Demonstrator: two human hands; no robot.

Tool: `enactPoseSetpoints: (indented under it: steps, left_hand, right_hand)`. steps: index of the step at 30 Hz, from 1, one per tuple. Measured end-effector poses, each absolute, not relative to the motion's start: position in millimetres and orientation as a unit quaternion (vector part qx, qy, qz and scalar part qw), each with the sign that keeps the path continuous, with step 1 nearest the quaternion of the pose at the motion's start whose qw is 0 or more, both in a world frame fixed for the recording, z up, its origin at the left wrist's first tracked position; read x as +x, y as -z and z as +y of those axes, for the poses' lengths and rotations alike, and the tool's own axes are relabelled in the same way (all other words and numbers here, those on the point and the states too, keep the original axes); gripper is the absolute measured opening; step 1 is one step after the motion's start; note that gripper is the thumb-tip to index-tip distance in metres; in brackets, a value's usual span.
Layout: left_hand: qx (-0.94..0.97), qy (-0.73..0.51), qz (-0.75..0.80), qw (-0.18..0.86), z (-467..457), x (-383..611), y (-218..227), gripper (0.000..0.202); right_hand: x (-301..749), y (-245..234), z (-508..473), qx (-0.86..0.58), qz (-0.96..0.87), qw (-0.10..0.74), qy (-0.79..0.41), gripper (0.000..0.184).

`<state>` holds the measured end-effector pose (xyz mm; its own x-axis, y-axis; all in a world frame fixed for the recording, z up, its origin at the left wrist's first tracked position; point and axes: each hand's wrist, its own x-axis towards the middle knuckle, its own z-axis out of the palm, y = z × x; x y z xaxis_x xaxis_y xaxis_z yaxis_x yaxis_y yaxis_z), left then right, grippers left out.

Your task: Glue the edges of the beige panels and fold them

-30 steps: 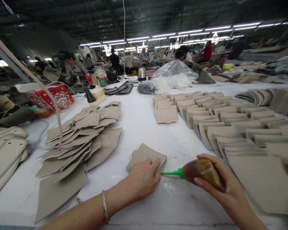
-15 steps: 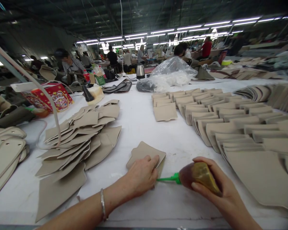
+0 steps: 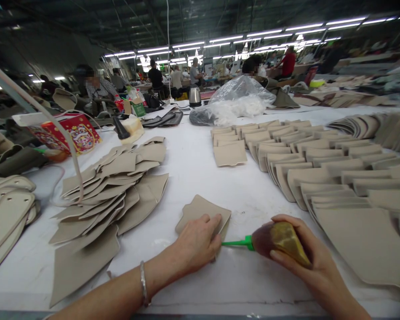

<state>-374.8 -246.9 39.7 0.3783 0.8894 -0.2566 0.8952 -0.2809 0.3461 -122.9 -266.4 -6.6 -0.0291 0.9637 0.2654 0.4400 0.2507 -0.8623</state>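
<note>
My left hand [image 3: 196, 242] rests on a small beige leather piece [image 3: 200, 209], its fingers curled over the right edge and gripping it. A corner of a layer below shows at that edge; the thumb and the near side are partly hidden. My right hand [image 3: 310, 262] is wrapped round a squeeze bottle [image 3: 280, 244] of amber-brown liquid, tilted on its side. The bottle's thin green nozzle [image 3: 238, 242] points left, its tip close to my left fingers and the leather edge. I cannot tell whether the tip touches the leather.
Loose beige pieces [image 3: 110, 195] are heaped on the left. Rows of overlapping folded pieces [image 3: 303, 164] cover the right side. Farther back are a red patterned box [image 3: 76, 133], a metal kettle [image 3: 195, 98] and a clear plastic bag [image 3: 243, 100]. A pale hose [image 3: 70, 142] hangs at left.
My right hand has shifted slightly right and up with the bottle, and the nozzle tip has backed slightly away from the leather edge. My left hand stays on the leather piece.
</note>
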Motion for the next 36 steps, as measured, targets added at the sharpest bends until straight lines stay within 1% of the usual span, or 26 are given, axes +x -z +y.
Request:
enactPoseSetpoints:
  steps: [4, 6, 11, 13, 17, 21, 27, 33, 36]
  left_hand:
    - [0.801, -0.001, 0.557, 0.221, -245, -375, -40, 0.042]
    - [0.802, -0.008, 0.555, 0.221, -245, -375, -39, 0.042]
    - [0.802, -0.013, 0.553, 0.223, -245, -377, -36, 0.043]
    - [0.803, -0.013, 0.554, 0.22, -246, -377, -35, 0.043]
    - [0.805, -0.009, 0.55, 0.222, -245, -377, -36, 0.042]
    - [0.805, 0.003, 0.549, 0.225, -244, -376, -38, 0.042]
    - [0.803, 0.005, 0.551, 0.226, -242, -375, -36, 0.041]
    - [0.798, 0.004, 0.554, 0.236, -241, -375, -37, 0.043]
    - [0.802, -0.002, 0.551, 0.233, -241, -375, -36, 0.045]
  right_hand:
    - [-119, 10, -261, -0.54, -0.665, 0.457, -0.237, 0.043]
    - [-123, 11, -264, -0.541, -0.663, 0.461, -0.236, 0.042]
    - [-135, 8, -279, -0.531, -0.631, 0.456, -0.334, 0.039]
    - [-135, 6, -279, -0.532, -0.628, 0.451, -0.345, 0.039]
    - [-126, 3, -267, -0.553, -0.633, 0.449, -0.304, 0.039]
    - [-114, 5, -250, -0.541, -0.659, 0.46, -0.247, 0.043]
    - [-105, 8, -240, -0.544, -0.669, 0.466, -0.199, 0.047]
    - [-105, 11, -243, -0.532, -0.679, 0.455, -0.22, 0.042]
    - [-107, 7, -239, -0.544, -0.668, 0.459, -0.217, 0.043]
